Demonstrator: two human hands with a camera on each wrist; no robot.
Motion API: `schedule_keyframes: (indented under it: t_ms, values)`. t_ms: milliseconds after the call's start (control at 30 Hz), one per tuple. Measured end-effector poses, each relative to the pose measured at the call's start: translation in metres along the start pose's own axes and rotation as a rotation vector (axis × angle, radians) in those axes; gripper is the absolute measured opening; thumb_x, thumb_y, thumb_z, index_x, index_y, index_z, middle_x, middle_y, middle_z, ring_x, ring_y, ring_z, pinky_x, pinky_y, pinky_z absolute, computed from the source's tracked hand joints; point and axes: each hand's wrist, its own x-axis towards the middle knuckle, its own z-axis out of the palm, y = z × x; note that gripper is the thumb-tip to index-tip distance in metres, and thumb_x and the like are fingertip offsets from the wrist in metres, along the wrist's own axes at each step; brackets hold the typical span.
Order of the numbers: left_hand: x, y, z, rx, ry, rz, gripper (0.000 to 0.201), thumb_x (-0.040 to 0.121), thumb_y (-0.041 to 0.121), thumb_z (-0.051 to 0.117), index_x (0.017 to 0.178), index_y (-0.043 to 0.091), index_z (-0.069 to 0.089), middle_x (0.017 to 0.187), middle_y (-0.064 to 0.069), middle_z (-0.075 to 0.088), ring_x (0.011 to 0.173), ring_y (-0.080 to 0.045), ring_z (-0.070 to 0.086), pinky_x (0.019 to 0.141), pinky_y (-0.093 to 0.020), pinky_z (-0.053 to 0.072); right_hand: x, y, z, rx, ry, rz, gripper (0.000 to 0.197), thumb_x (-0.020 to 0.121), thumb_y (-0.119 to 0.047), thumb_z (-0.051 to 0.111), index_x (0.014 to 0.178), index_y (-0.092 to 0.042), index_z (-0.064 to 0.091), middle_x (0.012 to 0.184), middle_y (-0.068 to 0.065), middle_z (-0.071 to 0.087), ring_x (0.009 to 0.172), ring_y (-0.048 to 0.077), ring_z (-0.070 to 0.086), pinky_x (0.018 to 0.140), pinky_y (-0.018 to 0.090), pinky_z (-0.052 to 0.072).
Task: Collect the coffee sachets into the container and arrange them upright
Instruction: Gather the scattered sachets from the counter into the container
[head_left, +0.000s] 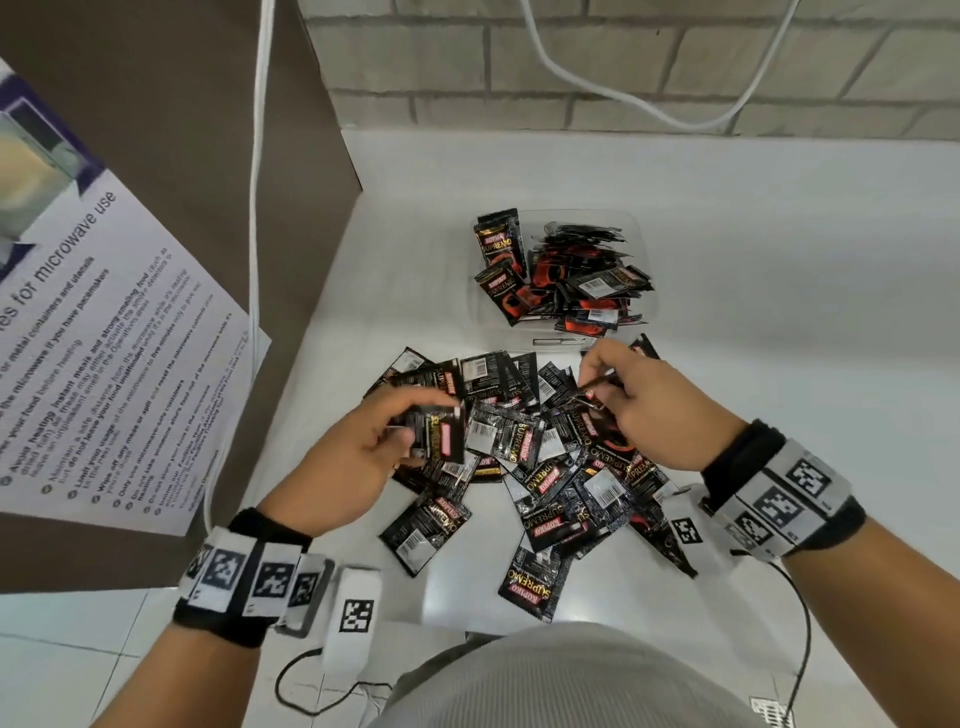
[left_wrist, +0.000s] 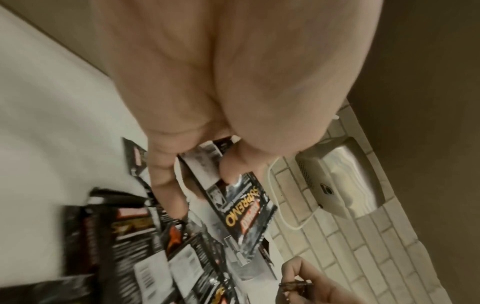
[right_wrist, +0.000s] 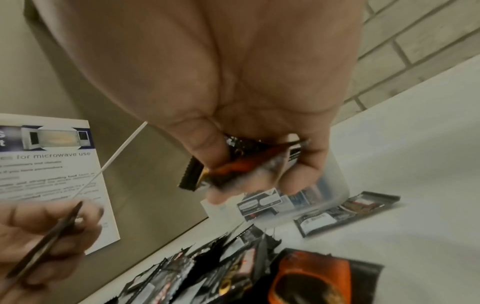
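A white counter (head_left: 753, 249) carries a loose heap of black coffee sachets (head_left: 524, 467) at its near middle, with a clear plastic container (head_left: 641, 234) partly filled with sachets just beyond the heap, toward the far wall.

Each wrist carried a black fabric band (head_left: 737, 462) fitted with white blocks printed with black square fiducial markers (head_left: 779, 506); thin black cables (head_left: 802, 623) trailed from both units; the torso wore a grey ribbed garment (head_left: 566, 680).
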Motion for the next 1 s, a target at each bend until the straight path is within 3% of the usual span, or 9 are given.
schedule_keyframes:
  t_ms: [100,167,233,333,400,533,667,833,1000]
  values:
    - [-0.009,-0.008,0.0,0.148,0.05,-0.168,0.041,0.1,-0.007,0.05,0.111,0.031,0.058,0.12,-0.003,0.048,0.101,-0.021,0.059,0.09,-0.021,0.053,0.002,-0.002,0.005,0.062,-0.041,0.007,0.015,0.099,-0.013,0.056,0.104,-0.024,0.047,0.061,0.003,0.047,0.041,0.009,0.036,0.047,0.031,0.034]
    - [-0.015,-0.008,0.002,0.225,0.011,-0.264,0.04,0.089,-0.005,0.065,0.109,0.026,0.05,0.113,-0.004,0.037,0.088,-0.02,0.053,0.072,-0.013,0.047,0.002,-0.007,0.009,-0.065,-0.086,-0.031,0.039,0.089,-0.035,0.073,0.112,-0.028,0.042,0.063,0.001,0.056,0.046,0.008,0.046,0.051,0.031,0.038]
    - [-0.021,-0.006,0.005,0.326,-0.071,-0.32,0.061,0.073,0.001,0.082,0.11,0.03,0.043,0.111,0.0,0.032,0.081,-0.017,0.053,0.063,-0.012,0.048,0.006,-0.007,0.012,-0.23,-0.121,-0.041,0.063,0.079,-0.044,0.081,0.121,-0.032,0.037,0.061,-0.002,0.057,0.05,0.009,0.052,0.051,0.03,0.038]
    - [-0.028,-0.006,0.014,0.497,-0.112,-0.389,0.084,0.054,0.031,0.1,0.111,0.034,0.039,0.11,0.009,0.027,0.088,-0.012,0.056,0.066,-0.009,0.048,0.015,-0.001,0.018,-0.448,-0.122,-0.053,0.063,0.084,-0.034,0.073,0.135,-0.029,0.036,0.068,-0.006,0.058,0.06,0.01,0.058,0.057,0.03,0.049]
    - [-0.029,-0.01,0.026,0.615,-0.108,-0.429,0.088,0.054,0.048,0.099,0.116,0.029,0.039,0.11,0.007,0.025,0.086,-0.009,0.055,0.067,-0.012,0.046,0.018,0.001,0.023,-0.574,-0.124,-0.051,0.055,0.088,-0.035,0.068,0.136,-0.028,0.042,0.078,-0.008,0.058,0.07,0.014,0.06,0.066,0.032,0.054]
    - [-0.024,-0.016,0.043,0.735,-0.041,-0.414,0.079,0.062,0.054,0.093,0.116,0.019,0.046,0.111,0.003,0.027,0.083,-0.014,0.056,0.072,-0.027,0.049,0.019,0.002,0.031,-0.626,-0.111,-0.039,0.041,0.083,-0.038,0.073,0.118,-0.027,0.052,0.106,-0.003,0.058,0.085,0.017,0.058,0.075,0.033,0.054]
    - [-0.016,-0.02,0.041,0.71,-0.043,-0.341,0.062,0.061,0.047,0.095,0.099,0.023,0.053,0.108,0.005,0.035,0.087,-0.018,0.055,0.074,-0.031,0.047,0.019,0.003,0.032,-0.628,-0.104,-0.066,0.04,0.079,-0.044,0.077,0.102,-0.027,0.048,0.102,-0.003,0.04,0.082,0.017,0.052,0.071,0.029,0.046]
    - [-0.014,-0.027,0.04,0.689,-0.09,-0.227,0.044,0.068,0.038,0.092,0.096,0.022,0.063,0.099,0.01,0.045,0.09,-0.016,0.052,0.074,-0.029,0.042,0.013,0.008,0.023,-0.567,-0.133,-0.05,0.019,0.086,-0.026,0.067,0.098,-0.017,0.055,0.093,-0.002,0.05,0.083,0.02,0.057,0.074,0.032,0.052]
    - [-0.021,-0.021,0.033,0.564,-0.128,-0.199,0.03,0.072,0.038,0.091,0.077,0.023,0.065,0.082,0.008,0.066,0.075,-0.013,0.063,0.072,-0.033,0.052,0.004,0.005,0.009,-0.361,-0.097,-0.054,0.021,0.091,-0.009,0.058,0.085,-0.023,0.043,0.086,0.0,0.051,0.072,0.014,0.051,0.059,0.018,0.036]
